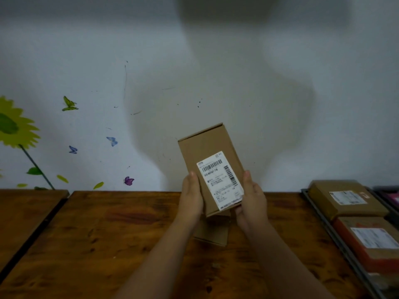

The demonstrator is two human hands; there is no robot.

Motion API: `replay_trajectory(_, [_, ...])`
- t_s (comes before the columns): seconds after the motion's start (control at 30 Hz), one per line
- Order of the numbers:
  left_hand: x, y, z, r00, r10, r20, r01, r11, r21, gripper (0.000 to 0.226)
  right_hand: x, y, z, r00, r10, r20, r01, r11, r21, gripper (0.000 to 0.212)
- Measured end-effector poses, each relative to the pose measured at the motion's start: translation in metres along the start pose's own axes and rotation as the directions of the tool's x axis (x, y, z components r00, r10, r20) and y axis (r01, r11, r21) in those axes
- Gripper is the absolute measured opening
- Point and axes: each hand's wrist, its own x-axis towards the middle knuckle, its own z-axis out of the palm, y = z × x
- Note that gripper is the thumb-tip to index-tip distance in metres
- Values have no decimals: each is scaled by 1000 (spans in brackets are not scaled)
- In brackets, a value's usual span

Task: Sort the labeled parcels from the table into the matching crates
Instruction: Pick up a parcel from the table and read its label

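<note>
A small brown cardboard parcel (205, 147) with a white barcode label (220, 180) is held up above the wooden table (108, 234), label facing me. My left hand (191, 196) grips its lower left edge and my right hand (251, 199) grips its lower right edge. Under the hands another small cardboard parcel (212, 231) lies on the table, mostly hidden. At the right, a dark crate (323, 221) holds a brown labeled parcel (345, 198) and an orange-taped labeled parcel (369, 240).
A second wooden table (23, 214) stands at the left, with a narrow gap between the two. A white wall with sunflower and butterfly stickers rises right behind the tables. Another dark container (388, 196) shows at the far right edge.
</note>
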Motion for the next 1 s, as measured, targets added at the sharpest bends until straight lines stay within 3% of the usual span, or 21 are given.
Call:
replay_trajectory(0.13, [7, 9, -7, 991, 122, -48, -117, 988, 99, 50, -2, 6, -4, 996, 48, 78, -42, 996, -72, 42])
replay_trajectory(0.3, [11, 14, -18, 969, 246, -18, -235, 944, 233, 39, 2, -3, -2, 998, -32, 58, 52, 924, -380, 33])
replay_trajectory(0.47, [8, 5, -19, 972, 235, 5, -230, 948, 222, 45, -3, -7, 6, 991, -75, 109, 120, 855, -504, 57])
replay_trajectory(0.57, [8, 4, -23, 977, 213, -4, -208, 957, 203, 45, -6, -3, 5, 988, -96, 125, 147, 849, -507, 63])
replay_trajectory(1.0, [3, 4, -49, 978, 207, -18, -202, 967, 157, 48, -19, 16, 21, 979, -144, 143, 195, 858, -475, 51])
